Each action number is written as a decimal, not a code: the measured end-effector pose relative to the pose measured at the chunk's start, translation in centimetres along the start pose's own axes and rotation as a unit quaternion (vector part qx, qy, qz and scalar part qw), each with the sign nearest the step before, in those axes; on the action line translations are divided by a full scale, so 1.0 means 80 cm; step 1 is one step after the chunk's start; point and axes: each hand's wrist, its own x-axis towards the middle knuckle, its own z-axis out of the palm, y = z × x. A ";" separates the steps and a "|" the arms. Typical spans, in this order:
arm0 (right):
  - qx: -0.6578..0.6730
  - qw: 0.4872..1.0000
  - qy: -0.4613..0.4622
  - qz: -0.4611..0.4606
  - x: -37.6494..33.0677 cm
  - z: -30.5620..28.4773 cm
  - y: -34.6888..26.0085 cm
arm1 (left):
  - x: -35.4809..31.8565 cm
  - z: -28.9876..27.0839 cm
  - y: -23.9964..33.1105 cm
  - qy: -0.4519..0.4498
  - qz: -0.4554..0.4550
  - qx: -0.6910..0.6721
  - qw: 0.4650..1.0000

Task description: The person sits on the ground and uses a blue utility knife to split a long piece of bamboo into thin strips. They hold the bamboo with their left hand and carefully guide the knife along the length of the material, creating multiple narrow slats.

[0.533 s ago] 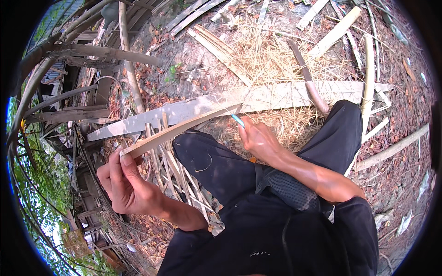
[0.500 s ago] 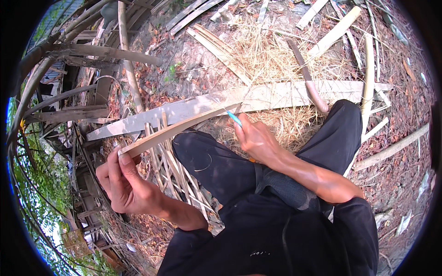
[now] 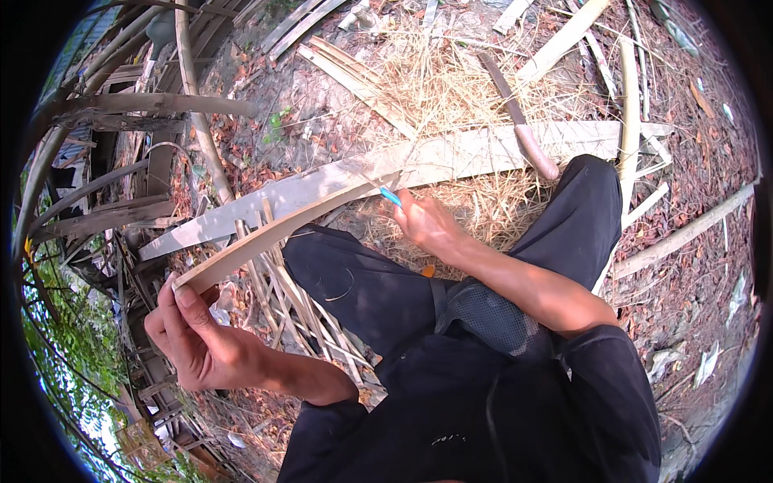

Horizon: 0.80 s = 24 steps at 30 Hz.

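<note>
Hardly anything has moved: left hand (image 3: 197, 342) still pinches the near end of the thin, springy bamboo strip (image 3: 282, 229) above the lap, right hand (image 3: 427, 225) clamps a blue-handled blade (image 3: 390, 196) midway.

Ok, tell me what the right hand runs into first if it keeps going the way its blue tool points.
Probably the wide pale plank lying just beyond the right hand; the blue tool aims up toward it, though depth is unclear.

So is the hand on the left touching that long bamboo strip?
Touching. The head view shows the left hand pinching the near end of the bamboo strip between its thumb and fingertips, with no gap between them.
</note>
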 end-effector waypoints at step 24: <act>0.192 0.980 0.019 -0.052 0.009 -0.044 0.019 | 0.015 -0.006 0.004 -0.045 -0.020 -0.083 0.995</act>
